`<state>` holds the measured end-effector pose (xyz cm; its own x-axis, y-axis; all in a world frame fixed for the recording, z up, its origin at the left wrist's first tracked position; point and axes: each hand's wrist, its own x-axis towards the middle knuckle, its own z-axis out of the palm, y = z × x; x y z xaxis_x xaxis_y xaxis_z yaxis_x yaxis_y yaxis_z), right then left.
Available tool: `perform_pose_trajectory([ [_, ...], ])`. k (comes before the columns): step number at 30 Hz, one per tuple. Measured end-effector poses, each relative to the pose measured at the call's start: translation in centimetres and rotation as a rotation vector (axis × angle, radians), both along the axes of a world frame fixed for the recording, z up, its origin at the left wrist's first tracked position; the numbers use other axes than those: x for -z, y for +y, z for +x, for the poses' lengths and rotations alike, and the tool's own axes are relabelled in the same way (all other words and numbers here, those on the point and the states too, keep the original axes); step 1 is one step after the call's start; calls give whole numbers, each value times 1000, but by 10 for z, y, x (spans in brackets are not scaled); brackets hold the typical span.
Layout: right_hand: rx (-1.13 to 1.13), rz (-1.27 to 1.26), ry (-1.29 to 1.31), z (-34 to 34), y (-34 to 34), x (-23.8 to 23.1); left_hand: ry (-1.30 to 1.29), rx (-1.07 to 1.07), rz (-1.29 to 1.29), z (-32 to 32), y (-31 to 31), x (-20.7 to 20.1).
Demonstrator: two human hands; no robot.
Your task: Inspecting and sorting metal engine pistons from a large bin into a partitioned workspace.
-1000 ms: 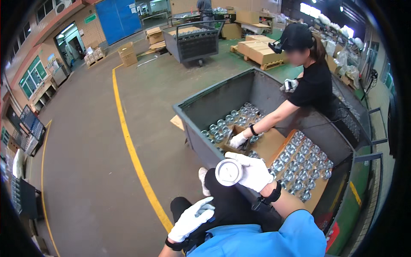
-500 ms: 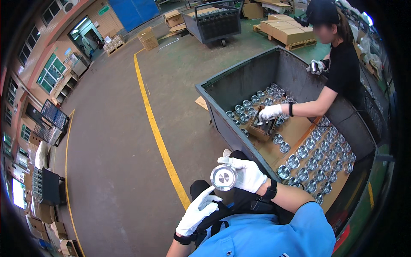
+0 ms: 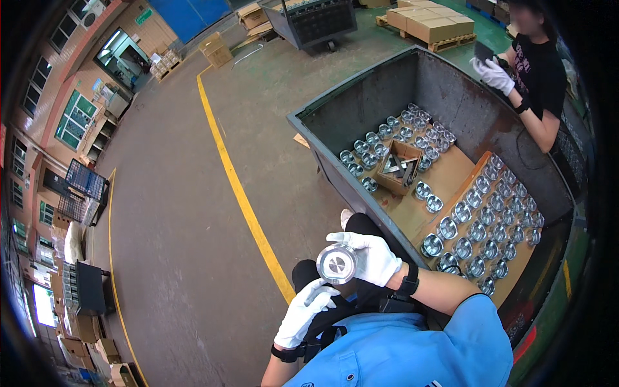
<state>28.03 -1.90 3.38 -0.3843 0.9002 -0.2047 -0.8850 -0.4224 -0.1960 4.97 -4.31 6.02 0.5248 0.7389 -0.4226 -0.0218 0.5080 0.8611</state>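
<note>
My right hand [image 3: 375, 259], white-gloved, is closed around a shiny metal piston [image 3: 336, 263], with its round flat face and cross-like pattern turned up toward me. Below and left of the piston, my left hand [image 3: 307, 313], also gloved, has half-bent fingers and grips nothing. Its fingertips reach the piston's lower edge; whether they touch it is hard to tell. Many more pistons [image 3: 476, 231] stand in rows on brown cardboard inside the deep grey metal cart [image 3: 361, 97] to my right.
An open cardboard box [image 3: 394, 186] with dark metal pieces sits among the pistons. Across the cart a person [image 3: 538, 71] in black holds a dark flat object [image 3: 483, 53] in gloved hands. A yellow floor line [image 3: 235, 187] runs left of me; another cart [image 3: 313, 29] and pallet boxes [image 3: 431, 24] stand farther off.
The other person's hand has left the small box; both hands are now at the cart's far side with a dark flat object. My left fingers have drawn closer together; the piston stays in my right hand.
</note>
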Motion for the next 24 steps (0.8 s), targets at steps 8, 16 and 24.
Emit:
perform_pose_trajectory([
  [8,-128,410,-458,-9,-9,-29,-645,112,-464,25,7,2],
  [16,201,877,-1220,-12,-19,-48,-779,-102,-325,14,0,0],
  [24,409,1214,-1506,-31,-21,-55,-1006,-289,-336,7,-6,10],
])
